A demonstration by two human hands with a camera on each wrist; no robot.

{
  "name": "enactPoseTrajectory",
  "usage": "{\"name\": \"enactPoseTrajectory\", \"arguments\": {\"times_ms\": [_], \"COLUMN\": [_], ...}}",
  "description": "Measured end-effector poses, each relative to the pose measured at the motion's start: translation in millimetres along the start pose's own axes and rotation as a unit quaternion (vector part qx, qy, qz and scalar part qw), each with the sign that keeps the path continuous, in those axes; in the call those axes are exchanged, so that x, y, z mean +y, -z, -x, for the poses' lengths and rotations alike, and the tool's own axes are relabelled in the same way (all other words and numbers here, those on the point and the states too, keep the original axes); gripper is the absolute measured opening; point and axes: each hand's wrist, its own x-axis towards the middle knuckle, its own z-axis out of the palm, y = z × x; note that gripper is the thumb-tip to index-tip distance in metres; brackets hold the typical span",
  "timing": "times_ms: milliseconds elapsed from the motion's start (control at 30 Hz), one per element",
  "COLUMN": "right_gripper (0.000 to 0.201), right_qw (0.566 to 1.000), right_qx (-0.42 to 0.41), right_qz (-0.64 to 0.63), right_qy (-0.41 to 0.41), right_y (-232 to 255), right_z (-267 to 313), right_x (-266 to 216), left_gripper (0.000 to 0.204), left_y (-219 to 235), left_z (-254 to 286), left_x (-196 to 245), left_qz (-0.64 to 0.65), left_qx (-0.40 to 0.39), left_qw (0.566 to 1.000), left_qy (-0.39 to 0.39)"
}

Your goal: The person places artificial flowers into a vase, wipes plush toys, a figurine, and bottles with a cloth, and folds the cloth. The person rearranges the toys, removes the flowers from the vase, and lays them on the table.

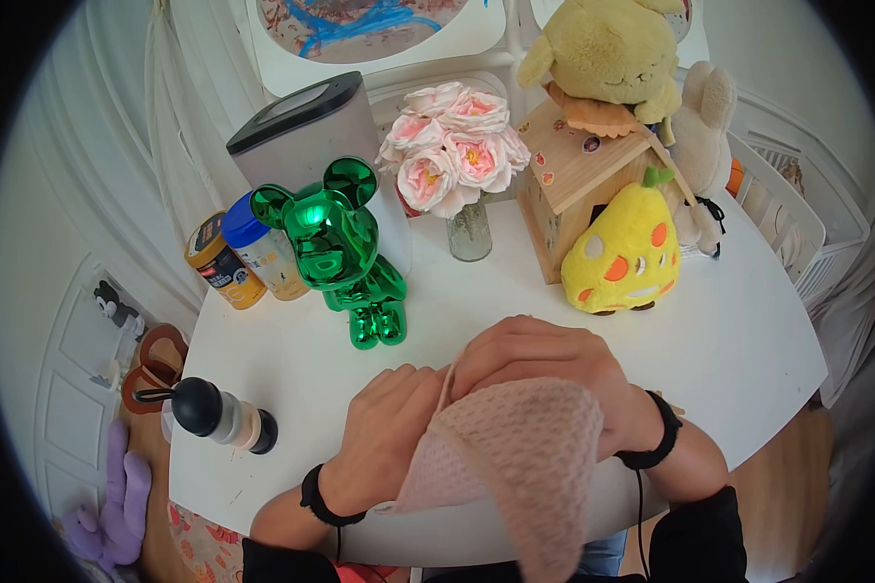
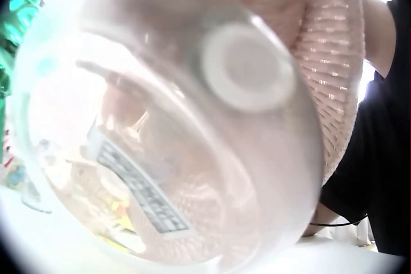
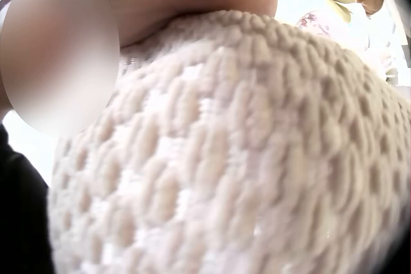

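Both hands are close together over the table's near side, backs up and fingers curled. A pink waffle-textured cloth (image 1: 501, 442) hangs from my right hand (image 1: 549, 364), which grips its upper edge. In the right wrist view the cloth (image 3: 218, 145) fills most of the picture below the hand. My left hand (image 1: 384, 413) holds a clear, rounded vessel (image 2: 212, 158) with a printed label, seen large and blurred in the left wrist view under the palm. The hands and cloth hide this vessel in the head view. Part of the cloth (image 2: 331, 62) lies beside it.
A shiny green bear figure (image 1: 331, 243) stands ahead, beside two tubs (image 1: 226, 262) and a grey bin (image 1: 306, 126). Pink flowers in a glass vase (image 1: 470, 233), a wooden house (image 1: 578, 185) and a yellow pear plush (image 1: 622, 257) are further right. A black-topped bottle (image 1: 228, 418) is left.
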Motion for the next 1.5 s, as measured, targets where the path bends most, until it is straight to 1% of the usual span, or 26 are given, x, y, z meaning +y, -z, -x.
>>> {"name": "enactPoseTrajectory", "arguments": {"times_ms": [133,167,200,233,267,300,333,400,467,533,633,667,700,733,800,833,867,933,967,1000,1100,1167,1267,1333,1433,1500], "right_gripper": [0.043,0.043,0.045,0.047,0.047,0.049,0.050,0.048,0.047,0.048,0.048,0.051,0.055,0.055,0.089,0.118,0.118,0.082,0.079,0.079,0.074,0.073,0.074,0.073,0.074,0.075], "right_qw": [0.976,0.977,0.949,0.904,0.904,0.926,0.937,0.957,0.952,0.964,0.963,0.982,0.990,0.991,0.982,0.977,0.978,0.983,0.983,0.984,0.963,0.983,0.959,0.966,0.961,0.949], "right_qx": [-0.029,-0.028,-0.013,0.002,0.004,-0.011,-0.026,0.023,0.031,0.027,0.045,0.030,0.016,0.009,0.121,0.112,0.107,0.024,0.004,0.004,-0.052,-0.019,0.011,0.036,0.055,0.055], "right_qz": [-0.202,-0.202,-0.250,-0.293,-0.292,-0.310,-0.326,-0.253,-0.199,-0.166,-0.143,-0.054,0.034,0.030,0.040,-0.053,-0.056,-0.021,-0.011,-0.012,-0.100,-0.072,-0.161,-0.121,-0.113,-0.143], "right_qy": [-0.069,-0.069,-0.192,-0.311,-0.311,-0.216,-0.120,-0.144,-0.229,-0.207,-0.222,-0.181,-0.136,-0.134,-0.142,-0.171,-0.172,-0.180,-0.181,-0.180,-0.244,-0.166,-0.234,-0.227,-0.247,-0.274], "right_y": [3,1,-2,-6,-12,-20,-30,-47,-54,-61,-68,-70,-71,-75,-83,-87,-88,-91,-98,-101,-104,-100,-97,-93,-81,-76], "right_z": [6,8,11,14,16,17,16,13,12,13,20,24,19,12,-4,-4,-2,10,21,27,29,22,23,15,8,7], "right_x": [6,1,-6,-12,-9,-2,1,-4,1,9,13,18,18,13,-2,-1,-1,4,10,12,14,8,0,-5,-11,-9], "left_gripper": [0.063,0.074,0.084,0.084,0.092,0.100,0.100,0.107,0.096,0.082,0.070,0.068,0.074,0.074,0.088,0.098,0.098,0.093,0.085,0.080,0.083,0.085,0.094,0.098,0.120,0.119], "left_y": [6,5,2,-3,-9,-12,-12,-9,-19,-8,-1,3,5,6,5,4,3,5,4,2,9,4,-3,-10,-21,-18], "left_z": [-1,2,4,10,16,19,18,16,13,-2,-3,-3,-6,-3,2,3,5,8,9,6,5,4,2,11,22,16], "left_x": [7,3,1,3,6,8,6,2,-4,10,7,8,18,17,14,12,8,-4,-10,-7,-11,-11,-6,-3,2,-3], "left_qz": [0.056,0.180,0.302,0.302,0.457,0.592,0.593,0.617,0.563,0.409,0.403,0.387,0.486,0.486,0.464,0.512,0.513,0.628,0.536,0.559,0.611,0.657,0.614,0.543,0.654,0.631], "left_qx": [0.019,0.010,0.000,-0.001,0.035,0.070,0.068,0.106,0.132,0.166,0.142,0.124,0.162,0.169,0.136,0.176,0.181,0.275,0.302,0.368,0.354,0.349,0.320,0.247,0.186,0.188], "left_qw": [0.998,0.983,0.953,0.953,0.884,0.776,0.776,0.762,0.796,0.887,0.894,0.904,0.846,0.845,0.867,0.827,0.825,0.719,0.784,0.736,0.704,0.663,0.708,0.786,0.709,0.735], "left_qy": [-0.037,-0.027,-0.017,-0.018,0.095,0.204,0.203,0.169,0.181,0.135,0.134,0.135,0.145,0.149,0.122,0.150,0.153,0.116,0.082,0.103,0.078,0.082,0.139,0.162,0.188,0.160]}}
